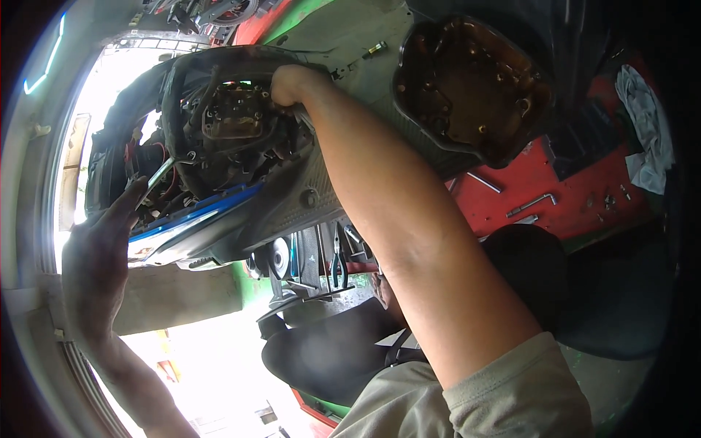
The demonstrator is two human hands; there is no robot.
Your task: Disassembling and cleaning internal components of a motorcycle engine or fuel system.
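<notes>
The right arm [409, 233], with its khaki sleeve [511, 387], crosses nearest the camera. The left hand [95, 270] closes around a bright metal tool [161, 178]; the palm conceals the tool's rear end. The right hand [293, 84] is curled; its fingertips are hidden, and whether it grips anything cannot be told. The exposed engine section [235, 117] lies between both hands, just left of the right hand, its lower parts lost in shadow

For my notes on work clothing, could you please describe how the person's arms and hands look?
The left hand and right hand show no gloves or watch. The right sleeve is short and khaki, with a hemmed edge; no left sleeve shows.
</notes>
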